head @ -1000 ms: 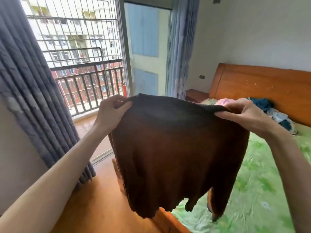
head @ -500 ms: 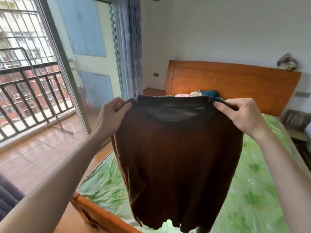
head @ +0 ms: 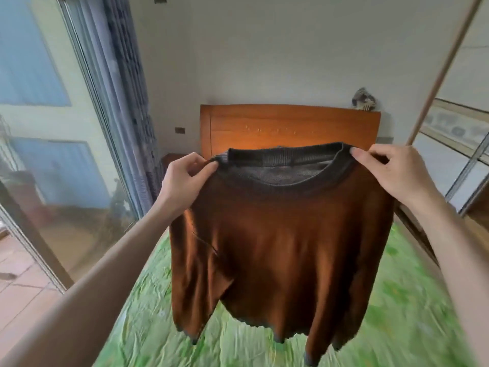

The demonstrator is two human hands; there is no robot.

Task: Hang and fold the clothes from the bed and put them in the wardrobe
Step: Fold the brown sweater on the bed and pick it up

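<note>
While the sweater [head: 280, 250] hangs in the air over the bed [head: 148, 321], it has been neither folded nor put on a hanger, so the task looks to be at an early step for this garment. It is a rust-brown knit with a dark grey ribbed collar, held up by the shoulders just beside that collar, its body and both sleeves dangling free above the green patterned sheet without touching it. The left hand [head: 182, 181] pinches the shoulder edge at the left end of the collar between thumb and curled fingers; the right hand [head: 394, 173] pinches the right end the same way, thumb on the near side. The collar is stretched roughly level between them, so the garment faces the person squarely, which suits either laying it down to fold or slipping a hanger in.

No hanger shows anywhere in view. Behind the sweater stands the wooden headboard [head: 291, 125]; any pile of clothes at the head of the bed is hidden by the knit. At the right edge, sliding panels [head: 460, 133] are probably the wardrobe, though nothing inside it can be seen. To the left are the glass door [head: 53, 154] and a curtain [head: 127, 83]. Folding or hanging, and stowing, all appear to remain.
</note>
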